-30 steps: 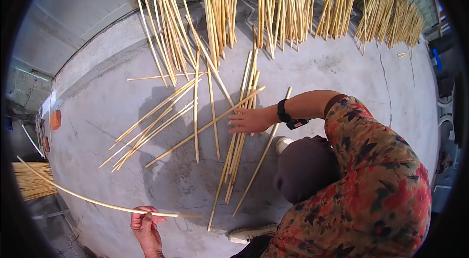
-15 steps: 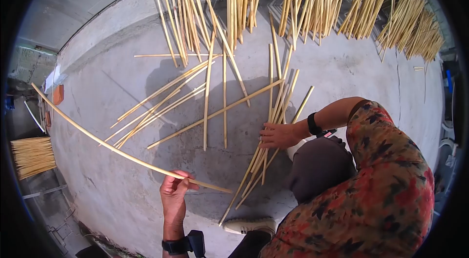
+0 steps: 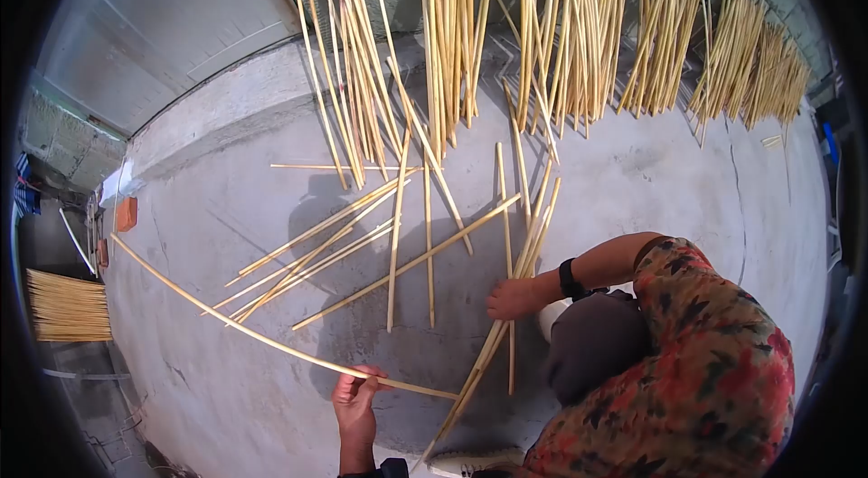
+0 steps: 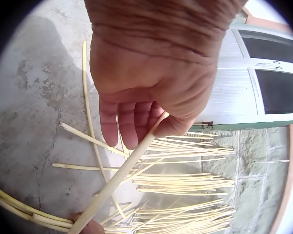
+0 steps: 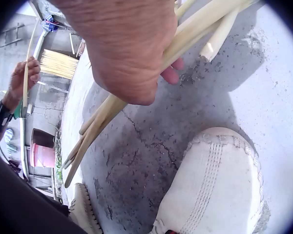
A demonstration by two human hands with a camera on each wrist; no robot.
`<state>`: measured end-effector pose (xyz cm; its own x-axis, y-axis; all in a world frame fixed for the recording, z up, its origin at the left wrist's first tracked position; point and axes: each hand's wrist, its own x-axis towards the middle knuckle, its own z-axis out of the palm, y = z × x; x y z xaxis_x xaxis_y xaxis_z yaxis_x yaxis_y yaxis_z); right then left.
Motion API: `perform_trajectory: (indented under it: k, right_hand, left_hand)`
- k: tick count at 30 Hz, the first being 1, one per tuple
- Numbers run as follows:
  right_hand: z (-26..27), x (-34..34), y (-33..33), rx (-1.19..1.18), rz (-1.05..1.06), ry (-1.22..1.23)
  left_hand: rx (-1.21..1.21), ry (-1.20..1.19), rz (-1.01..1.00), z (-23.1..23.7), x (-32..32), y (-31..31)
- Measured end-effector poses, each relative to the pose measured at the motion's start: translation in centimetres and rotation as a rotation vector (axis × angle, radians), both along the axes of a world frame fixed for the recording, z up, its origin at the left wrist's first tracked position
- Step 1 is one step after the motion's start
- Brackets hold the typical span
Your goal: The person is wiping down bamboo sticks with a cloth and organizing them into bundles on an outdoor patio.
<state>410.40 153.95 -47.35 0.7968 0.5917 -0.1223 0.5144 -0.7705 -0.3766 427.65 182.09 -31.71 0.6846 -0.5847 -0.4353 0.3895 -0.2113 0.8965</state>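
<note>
My left hand (image 3: 355, 404) pinches a long pale peeled stick (image 3: 298, 354) near its right end. The stick bows out to the left above the floor. In the left wrist view, the held stick (image 4: 112, 187) runs from between thumb and fingers toward the lower left. Lower over the floor, my right hand (image 3: 515, 299) has its fingers curled around a small bundle of similar sticks (image 3: 479, 367). The bundle (image 5: 105, 114) sticks out on both sides of the fist in the right wrist view. Several loose sticks (image 3: 407, 274) lie crossed on the floor left of that hand.
Bunches of sticks (image 3: 579, 44) lean along the wall at the back. A pile of thinner sticks (image 3: 68, 306) lies at far left, with an orange brick (image 3: 127, 214) above it. A white shoe (image 5: 210, 190) stands close below the right hand.
My right hand, earlier spread over the sticks, has curled round them and drawn them together into a bundle. My left hand has moved right with its stick, nearer the bundle.
</note>
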Motion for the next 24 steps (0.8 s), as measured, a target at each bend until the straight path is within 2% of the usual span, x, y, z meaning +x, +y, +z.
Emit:
perform_trajectory:
  k: [1, 2, 3, 4, 5, 7, 8, 9, 11, 13, 14, 16, 17, 19, 20, 21, 24]
  right_hand:
    - [1.0, 0.5, -0.2, 0.05, -0.059, 0.041]
    - [1.9, 1.4, -0.5, 0.032, -0.078, 0.029]
    - [2.8, 2.4, -0.9, 0.089, -0.186, -0.001]
    - [4.2, 3.5, -1.3, 0.145, -0.294, -0.035]
    - [5.7, 4.5, -1.9, 0.128, -0.308, -0.052]
    - [9.1, 6.6, -3.5, 0.218, -0.548, 0.024]
    - [9.9, 7.5, -4.5, 0.211, -0.553, 0.009]
    - [10.6, 8.2, -5.6, 0.224, -0.597, -0.002]
    - [12.7, 9.2, -7.7, 0.236, -0.65, -0.019]
    - [15.8, 9.1, -9.2, 0.489, -0.848, -0.076]
    - [16.5, 9.2, -10.2, 0.485, -0.861, -0.078]
    - [18.0, 9.1, -12.4, 0.547, -0.91, -0.366]
    - [19.7, 9.0, -13.1, 0.866, -0.99, -0.213]
    - [22.8, 9.2, -15.0, 1.149, -1.111, -0.303]
    - [23.9, 9.3, -16.7, 1.213, -1.052, -0.399]
    - [25.0, 9.4, -18.4, 1.257, -1.091, -0.447]
    - [27.0, 9.4, -22.3, 1.235, -1.139, -0.705]
  left_hand:
    - [-0.018, -0.012, -0.019, 0.1, 0.5, 0.3]
    - [-0.112, -0.078, 0.054, 0.3, 1.2, 0.8]
    - [-0.208, -0.141, 0.126, 0.6, 2.1, 0.8]
    - [-0.23, -0.149, 0.107, 1.4, 3.0, 0.4]
    - [-0.296, -0.175, 0.207, 2.4, 4.0, 0.2]
    - [-0.42, -0.225, 0.42, 4.4, 5.8, 0.2]
    - [-0.479, -0.244, 0.528, 5.0, 6.9, 0.3]
    - [-0.492, -0.251, 0.519, 4.1, 8.3, 1.8]
    - [-0.476, -0.2, 0.379, 1.3, 10.7, 5.4]
    - [-0.509, -0.19, 0.405, 3.0, 9.3, 2.2]
    - [-0.509, -0.226, 0.421, 3.9, 8.4, -0.2]
    - [-0.512, -0.256, 0.421, 3.5, 7.4, -2.3]
    - [-0.485, -0.213, 0.395, 2.3, 7.3, -2.7]
    - [-0.452, -0.161, 0.363, 0.7, 6.7, -3.8]
    - [-0.441, -0.151, 0.323, 0.2, 6.4, -4.6]
    - [-0.429, -0.142, 0.285, -0.1, 5.9, -5.2]
    - [-0.39, -0.089, 0.282, -0.9, 5.0, -6.7]
